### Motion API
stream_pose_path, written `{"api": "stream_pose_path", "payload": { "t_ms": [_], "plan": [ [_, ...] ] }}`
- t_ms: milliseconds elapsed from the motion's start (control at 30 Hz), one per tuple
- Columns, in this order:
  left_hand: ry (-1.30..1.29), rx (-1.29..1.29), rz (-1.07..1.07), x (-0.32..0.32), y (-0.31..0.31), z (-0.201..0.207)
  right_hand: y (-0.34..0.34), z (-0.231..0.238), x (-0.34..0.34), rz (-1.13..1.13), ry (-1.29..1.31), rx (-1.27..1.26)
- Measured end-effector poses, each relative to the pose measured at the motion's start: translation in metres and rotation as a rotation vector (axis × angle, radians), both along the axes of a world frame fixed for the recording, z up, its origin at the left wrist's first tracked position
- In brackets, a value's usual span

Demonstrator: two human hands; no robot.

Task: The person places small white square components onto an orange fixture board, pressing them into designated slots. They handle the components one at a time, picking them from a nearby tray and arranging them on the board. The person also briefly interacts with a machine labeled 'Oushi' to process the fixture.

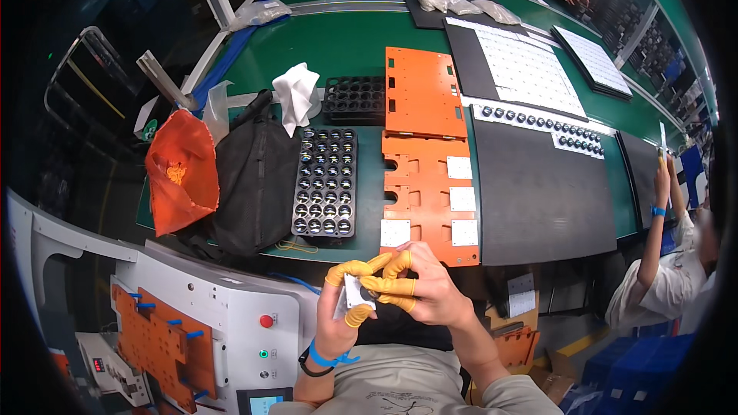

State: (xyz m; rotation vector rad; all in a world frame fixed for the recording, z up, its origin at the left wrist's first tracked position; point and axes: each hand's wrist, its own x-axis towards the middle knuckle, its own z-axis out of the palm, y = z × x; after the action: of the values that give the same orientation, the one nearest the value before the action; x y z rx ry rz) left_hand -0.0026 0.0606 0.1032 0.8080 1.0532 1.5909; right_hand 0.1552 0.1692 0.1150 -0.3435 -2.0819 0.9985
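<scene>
Close in front of my body, my left hand (pixel 336 323) pinches a small white square plate (pixel 352 292) upright between its fingers. My right hand (pixel 427 292) closes on a small dark round part (pixel 370 293) against the plate's right side; its fingers partly hide that part. Yellow finger cots cover fingertips on both hands. Just beyond them lies an orange fixture (pixel 430 219) with several white square plates seated in it. To its left, a black tray (pixel 323 236) holds rows of shiny round lens-like parts.
An orange panel (pixel 421 92) and another black tray (pixel 355 118) lie farther back. At left are a black bag (pixel 257 192) and an open orange bag (pixel 177 200). A dark mat (pixel 542 215) lies right. A white machine (pixel 254 296) stands at lower left; a co-worker (pixel 653 284) is at right.
</scene>
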Motion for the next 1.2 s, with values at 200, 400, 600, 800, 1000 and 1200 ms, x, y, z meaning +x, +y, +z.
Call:
{"api": "stream_pose_path", "payload": {
  "t_ms": [200,400,600,800,1000,1200],
  "plan": [
    [-0.055,-0.028,-0.081,-0.004,0.005,-0.012,0.008,-0.002,0.007,-0.017,-0.115,0.134],
    [0.017,0.025,0.032,0.01,0.017,-0.006,-0.005,0.017,0.008,-0.124,-0.203,0.068],
    [0.167,0.057,0.226,0.045,0.025,0.006,-0.016,0.006,0.007,-0.408,-0.19,0.317],
    [0.377,0.169,0.121,0.039,0.03,-0.005,-0.014,0.003,0.013,-0.518,-0.109,0.327],
    [0.382,0.11,0.277,0.034,0.034,-0.009,-0.006,-0.005,0.014,-0.552,0.028,0.237],
    [0.179,0.059,0.051,0.027,0.034,-0.001,-0.012,-0.008,0.015,-0.511,0.185,0.005]
  ]
}}
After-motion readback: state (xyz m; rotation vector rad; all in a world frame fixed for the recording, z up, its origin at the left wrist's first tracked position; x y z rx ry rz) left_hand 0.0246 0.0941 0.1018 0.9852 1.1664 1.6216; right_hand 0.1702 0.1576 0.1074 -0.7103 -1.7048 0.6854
